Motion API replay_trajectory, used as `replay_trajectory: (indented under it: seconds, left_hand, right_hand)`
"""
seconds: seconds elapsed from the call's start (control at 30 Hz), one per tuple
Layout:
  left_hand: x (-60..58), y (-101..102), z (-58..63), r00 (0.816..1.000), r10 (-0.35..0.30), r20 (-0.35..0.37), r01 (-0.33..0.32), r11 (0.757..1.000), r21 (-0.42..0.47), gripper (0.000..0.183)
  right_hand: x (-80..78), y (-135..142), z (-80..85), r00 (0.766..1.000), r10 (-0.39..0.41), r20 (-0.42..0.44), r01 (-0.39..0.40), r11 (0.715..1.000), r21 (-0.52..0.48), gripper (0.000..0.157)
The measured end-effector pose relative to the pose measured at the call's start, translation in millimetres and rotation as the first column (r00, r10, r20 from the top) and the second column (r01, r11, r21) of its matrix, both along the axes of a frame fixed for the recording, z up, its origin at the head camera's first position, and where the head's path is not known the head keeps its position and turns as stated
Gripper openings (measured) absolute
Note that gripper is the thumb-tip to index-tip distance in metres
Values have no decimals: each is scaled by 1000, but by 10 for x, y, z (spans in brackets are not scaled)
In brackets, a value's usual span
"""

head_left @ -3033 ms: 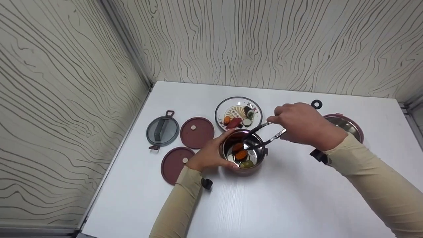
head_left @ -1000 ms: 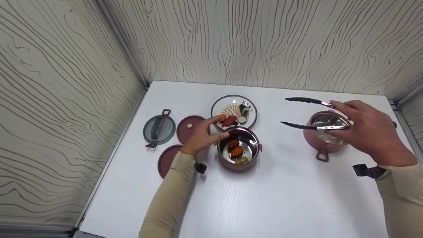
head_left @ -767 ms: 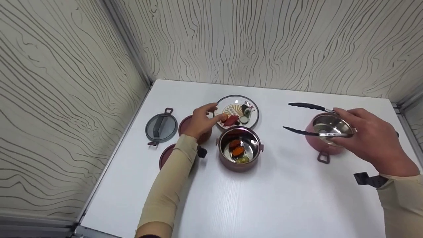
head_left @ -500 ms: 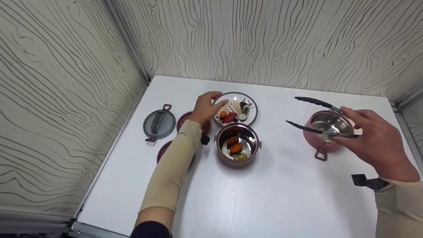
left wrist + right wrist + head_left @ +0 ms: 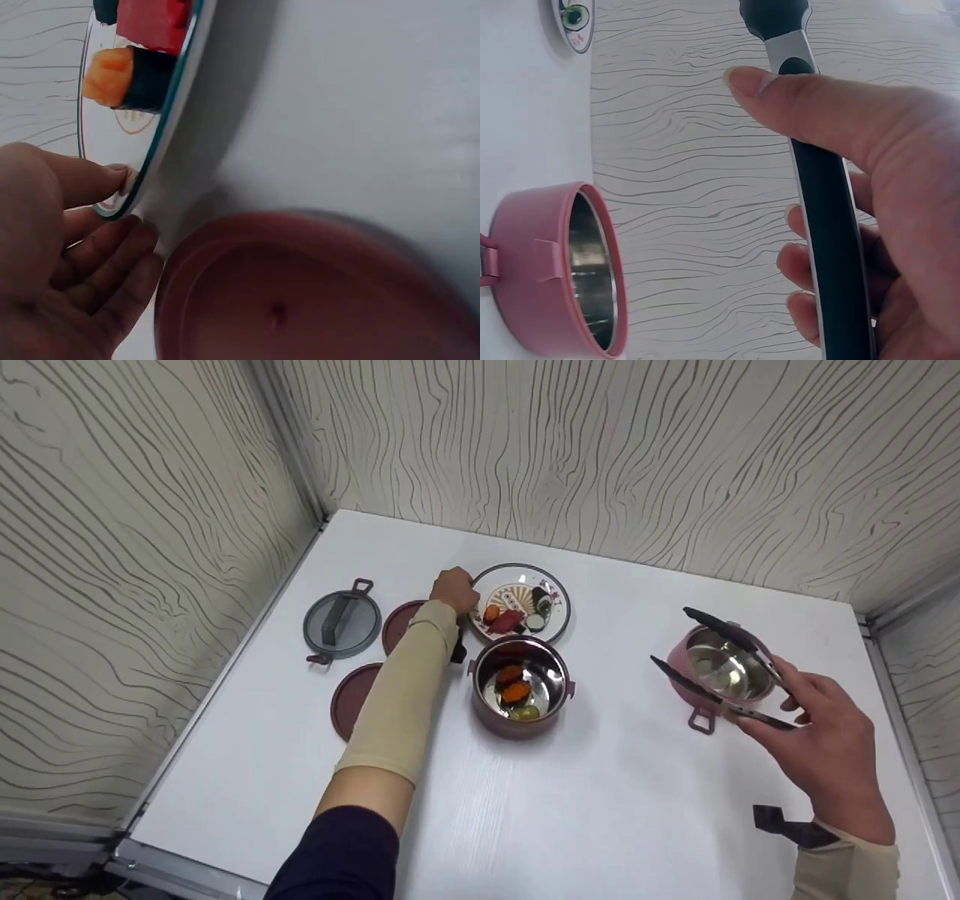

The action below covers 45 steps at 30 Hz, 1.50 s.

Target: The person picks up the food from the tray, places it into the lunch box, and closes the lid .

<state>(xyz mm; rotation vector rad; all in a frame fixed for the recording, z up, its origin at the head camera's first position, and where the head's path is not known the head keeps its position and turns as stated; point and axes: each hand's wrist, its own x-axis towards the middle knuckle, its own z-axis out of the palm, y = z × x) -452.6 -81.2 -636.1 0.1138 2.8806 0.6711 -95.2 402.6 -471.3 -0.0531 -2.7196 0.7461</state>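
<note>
My left hand (image 5: 455, 591) pinches the left rim of a round patterned plate (image 5: 525, 574), thumb on top and fingers beneath in the left wrist view. Toy sushi pieces lie on the plate, among them an orange-topped roll (image 5: 109, 79) and a red piece (image 5: 506, 622). My right hand (image 5: 836, 735) holds black-tipped metal tongs (image 5: 686, 681), their arms spread with nothing between the tips, above a pink pot (image 5: 536, 300). In front of the plate stands a brownish pot (image 5: 517, 727) with orange-topped pieces (image 5: 515, 692) and a green piece (image 5: 528, 712) inside.
Left of the pots lie two maroon round lids (image 5: 352, 701), partly covered by my left arm. Beyond them is a grey glass lid (image 5: 360, 622) with a bar handle. Patterned walls (image 5: 562, 450) border the white table (image 5: 600, 810) at the back and sides.
The tongs have left the brownish pot and moved right, over the pink pot. My left hand has released that pot, moved up past the orange piece and taken the plate's rim.
</note>
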Motion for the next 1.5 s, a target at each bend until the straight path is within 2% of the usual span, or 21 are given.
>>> replay_trajectory:
  seconds: [0.1,0.3,0.53,0.8,1.1,1.5]
  left_hand:
    - [50,11,-29,1000,13,-25,-11,997,76,23]
    - [225,30,68,1000,20,5,-20,988,154,37]
    - [358,35,138,999,44,21,-47,978,204,40]
    - [444,110,146,999,29,41,-37,976,213,40]
    - [519,183,190,996,25,86,-43,975,219,41]
    - [422,320,68,993,-76,92,52,969,242,42]
  right_hand:
    - [47,32,-36,1000,0,9,0,1000,-6,94]
    - [94,73,-32,1000,9,10,-9,1000,4,94]
    - [120,73,-18,1000,5,-13,-5,1000,6,94]
    - [162,-2,-41,998,17,66,-18,1000,3,98]
    - [200,-50,-38,996,25,85,-24,1000,-9,99]
    - [213,-29,-52,997,28,78,-27,1000,-8,98]
